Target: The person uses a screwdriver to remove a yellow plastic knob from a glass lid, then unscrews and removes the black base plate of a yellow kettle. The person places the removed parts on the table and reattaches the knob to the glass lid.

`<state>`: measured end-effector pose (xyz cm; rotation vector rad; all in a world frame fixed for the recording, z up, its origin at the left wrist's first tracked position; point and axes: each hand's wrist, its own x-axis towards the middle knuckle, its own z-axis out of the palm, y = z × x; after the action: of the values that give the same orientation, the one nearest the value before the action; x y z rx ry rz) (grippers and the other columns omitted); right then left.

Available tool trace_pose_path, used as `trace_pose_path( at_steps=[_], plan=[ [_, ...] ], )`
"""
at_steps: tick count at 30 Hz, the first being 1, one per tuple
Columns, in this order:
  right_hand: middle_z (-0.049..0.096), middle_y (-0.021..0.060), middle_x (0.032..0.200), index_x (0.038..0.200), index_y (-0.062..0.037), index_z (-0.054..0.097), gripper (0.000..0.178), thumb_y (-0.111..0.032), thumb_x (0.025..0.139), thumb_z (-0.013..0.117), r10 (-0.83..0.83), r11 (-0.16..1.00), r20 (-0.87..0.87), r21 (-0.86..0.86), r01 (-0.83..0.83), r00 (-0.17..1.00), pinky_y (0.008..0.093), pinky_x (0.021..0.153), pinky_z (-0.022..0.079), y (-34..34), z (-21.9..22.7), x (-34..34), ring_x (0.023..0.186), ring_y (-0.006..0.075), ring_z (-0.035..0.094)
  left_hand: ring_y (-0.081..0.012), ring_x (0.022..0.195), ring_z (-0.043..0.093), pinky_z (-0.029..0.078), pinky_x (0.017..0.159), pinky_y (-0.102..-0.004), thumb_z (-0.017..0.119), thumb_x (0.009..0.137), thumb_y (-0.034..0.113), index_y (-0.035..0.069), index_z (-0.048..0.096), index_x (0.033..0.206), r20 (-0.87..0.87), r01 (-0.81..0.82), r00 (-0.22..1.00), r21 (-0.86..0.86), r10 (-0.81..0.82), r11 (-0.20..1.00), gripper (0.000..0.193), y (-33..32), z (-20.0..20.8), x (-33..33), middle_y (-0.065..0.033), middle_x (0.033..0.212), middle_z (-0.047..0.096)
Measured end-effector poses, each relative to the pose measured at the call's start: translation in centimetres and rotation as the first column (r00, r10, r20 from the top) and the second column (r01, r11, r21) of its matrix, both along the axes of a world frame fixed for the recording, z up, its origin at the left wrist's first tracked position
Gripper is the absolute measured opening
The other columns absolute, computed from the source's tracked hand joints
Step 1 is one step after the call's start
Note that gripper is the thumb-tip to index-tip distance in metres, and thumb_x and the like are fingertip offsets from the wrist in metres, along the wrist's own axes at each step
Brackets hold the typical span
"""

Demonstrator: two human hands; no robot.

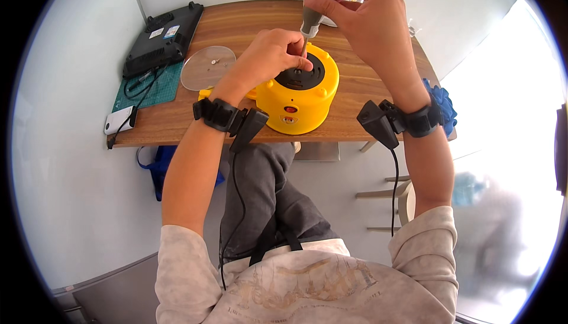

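Note:
A round yellow appliance (299,114) stands on the wooden table with its black slotted base plate (312,81) facing up. My right hand (370,5) grips the grey and white handle of a screwdriver (312,18), held nearly upright above the plate. Thumb and fingers of my left hand (275,55) are pinched around the screwdriver's shaft close to its tip. The tip itself is hidden behind those fingers, so whether it sits in a screw I cannot tell.
Left of the appliance, a clear round lid (198,75) carries a few tiny parts. Beyond it lie a black laptop-like device (160,40), a green cutting mat (168,84) and a white power bank (120,119) with a black cable. Blue cloth (442,108) bunches at the table's right edge.

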<state>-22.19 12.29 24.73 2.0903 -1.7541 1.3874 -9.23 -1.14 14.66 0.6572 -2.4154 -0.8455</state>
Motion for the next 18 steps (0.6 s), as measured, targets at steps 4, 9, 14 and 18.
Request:
trace_pose_path(
  at_steps=[4,9,14,18],
  plan=[
    [0.071,0.0152,0.101,0.108,-0.0011,0.069,0.028,-0.015,0.084,0.069,0.01,0.998,0.084,-0.063,-0.005,0.996,0.0347,0.084,0.055,-1.2,-1.0,-1.4,0.09,0.025,0.068,-0.0205,0.073,0.062,0.05,0.071,-0.0324,0.082,0.08,0.022,0.001,0.067,0.084,0.0,0.016,1.0,0.014,-0.016,1.0,0.027,0.1,0.0,-0.3,-0.0085,0.077,0.067],
    [0.071,0.0172,0.105,0.105,-0.0002,0.069,0.026,-0.013,0.082,0.069,-0.014,1.0,0.069,0.019,0.013,0.997,0.0358,0.085,0.055,-0.7,-0.5,-1.6,0.094,0.0266,0.069,-0.0192,0.086,0.066,0.053,0.083,-0.0291,0.073,0.089,0.014,0.001,0.072,0.099,-0.069,0.102,0.993,0.048,-0.099,0.994,0.016,-0.9,-0.9,0.8,-0.0103,0.091,0.072],
    [0.07,0.0162,0.105,0.106,-0.0005,0.069,0.026,-0.012,0.083,0.071,-0.002,0.999,0.069,0.034,0.0,0.998,0.0353,0.085,0.055,-0.9,0.1,-0.9,0.095,0.0262,0.069,-0.0171,0.092,0.067,0.053,0.089,-0.0281,0.069,0.093,0.012,0.001,0.072,0.103,-0.039,0.085,0.996,0.142,-0.08,0.986,0.015,-0.7,-1.0,0.8,-0.0089,0.098,0.073],
    [0.071,0.0149,0.105,0.108,0.0002,0.068,0.028,-0.013,0.084,0.073,0.038,0.999,0.197,-0.013,-0.037,0.98,0.0346,0.085,0.055,-0.9,-0.3,-0.9,0.095,0.0248,0.069,-0.0172,0.095,0.068,0.053,0.091,-0.0288,0.069,0.093,0.012,0.0,0.07,0.103,-0.087,0.1,0.992,0.169,-0.086,0.981,0.016,-1.1,-1.9,0.8,-0.0082,0.1,0.073]
  ],
)
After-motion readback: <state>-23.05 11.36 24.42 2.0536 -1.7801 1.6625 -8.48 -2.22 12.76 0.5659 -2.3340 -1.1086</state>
